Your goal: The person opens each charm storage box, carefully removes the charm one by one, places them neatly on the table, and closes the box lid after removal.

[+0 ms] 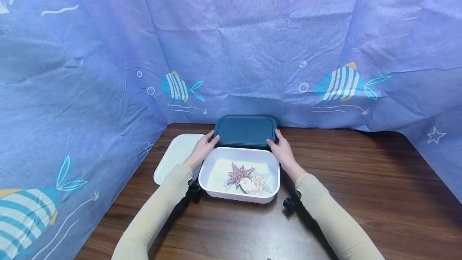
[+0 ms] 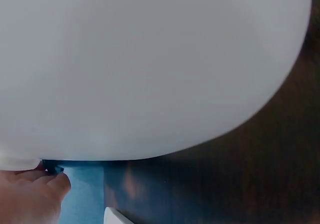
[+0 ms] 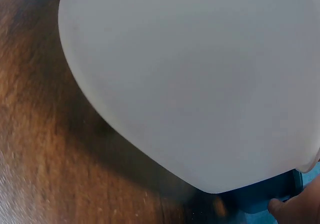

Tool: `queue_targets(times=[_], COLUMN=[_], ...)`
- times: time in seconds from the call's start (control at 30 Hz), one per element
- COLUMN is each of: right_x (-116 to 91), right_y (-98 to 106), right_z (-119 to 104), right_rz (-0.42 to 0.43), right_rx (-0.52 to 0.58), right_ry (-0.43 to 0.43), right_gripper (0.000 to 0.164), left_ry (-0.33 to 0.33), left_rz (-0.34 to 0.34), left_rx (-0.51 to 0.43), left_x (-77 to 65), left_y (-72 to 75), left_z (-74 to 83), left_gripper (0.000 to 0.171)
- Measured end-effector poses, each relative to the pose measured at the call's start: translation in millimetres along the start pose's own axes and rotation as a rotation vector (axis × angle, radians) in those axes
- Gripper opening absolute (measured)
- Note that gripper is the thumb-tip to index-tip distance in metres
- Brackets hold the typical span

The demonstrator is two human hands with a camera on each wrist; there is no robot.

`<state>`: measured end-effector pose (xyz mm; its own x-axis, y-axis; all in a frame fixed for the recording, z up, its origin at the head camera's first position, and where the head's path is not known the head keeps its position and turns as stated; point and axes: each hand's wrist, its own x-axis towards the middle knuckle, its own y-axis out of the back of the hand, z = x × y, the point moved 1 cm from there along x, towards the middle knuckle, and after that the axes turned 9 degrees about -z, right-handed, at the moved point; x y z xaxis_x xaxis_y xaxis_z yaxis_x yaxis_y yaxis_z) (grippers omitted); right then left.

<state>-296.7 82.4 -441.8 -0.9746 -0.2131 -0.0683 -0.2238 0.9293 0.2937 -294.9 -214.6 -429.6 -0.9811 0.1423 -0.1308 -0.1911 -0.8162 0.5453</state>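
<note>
A dark blue lidded box (image 1: 246,130) lies at the back of the table, against the curtain. My left hand (image 1: 203,148) grips its left front corner, thumb on the near side. At the opposite corner my right hand (image 1: 283,151) holds it the same way, with the thumb toward the front. Just in front sits an open white box (image 1: 239,198). Inside it are a pink glittery star (image 1: 238,173), a pale heart-shaped piece (image 1: 248,185) and other pale pieces partly overlapped. Both wrist views are mostly filled by the white box's side, hiding most of each hand.
A flat white lid (image 1: 177,158) lies on the table to the left, partly under my left forearm in the head view. The brown wooden table (image 1: 361,171) extends to the right. A blue fish-print curtain (image 1: 252,51) hangs along the back and left.
</note>
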Motion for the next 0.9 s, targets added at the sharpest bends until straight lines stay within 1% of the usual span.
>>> queue_targets(times=[0.13, 0.2, 0.37, 0.47, 0.6, 0.7, 0.8, 0.9], right_x=[0, 0, 0, -1, -1, -2, -4, -6], right_y=[1, 2, 6, 10, 15, 19, 23, 27], right_z=[2, 0, -11, -20, -29, -33, -39, -46], right_rz=[-0.006, 0.005, 0.036, 0.043, 0.047, 0.048, 0.047, 0.051], right_rx=[0.034, 0.031, 0.049, 0.048, 0.02, 0.015, 0.011, 0.009], right_ry=[-0.003, 0.017, 0.079, 0.108, 0.133, 0.143, 0.16, 0.187], right_gripper=[0.068, 0.068, 0.068, 0.068, 0.068, 0.069, 0.07, 0.07], left_ry=[-0.007, -0.02, -0.09, -0.112, -0.107, -0.115, -0.144, -0.188], left_rz=[-0.018, -0.012, 0.014, 0.014, -0.01, -0.021, -0.017, -0.001], left_rx=[-0.016, -0.025, -0.032, 0.0, 0.033, 0.049, 0.075, 0.102], left_x=[-0.2, 0.4, 2.5, 1.6, -2.6, -5.7, -7.8, -10.1], left_y=[0.6, 1.9, 8.8, 14.7, 23.0, 29.8, 37.1, 44.8], left_z=[-0.6, 1.3, 11.7, 18.4, 25.8, 32.9, 42.1, 53.1], left_gripper=[0.064, 0.065, 0.065, 0.065, 0.068, 0.07, 0.07, 0.07])
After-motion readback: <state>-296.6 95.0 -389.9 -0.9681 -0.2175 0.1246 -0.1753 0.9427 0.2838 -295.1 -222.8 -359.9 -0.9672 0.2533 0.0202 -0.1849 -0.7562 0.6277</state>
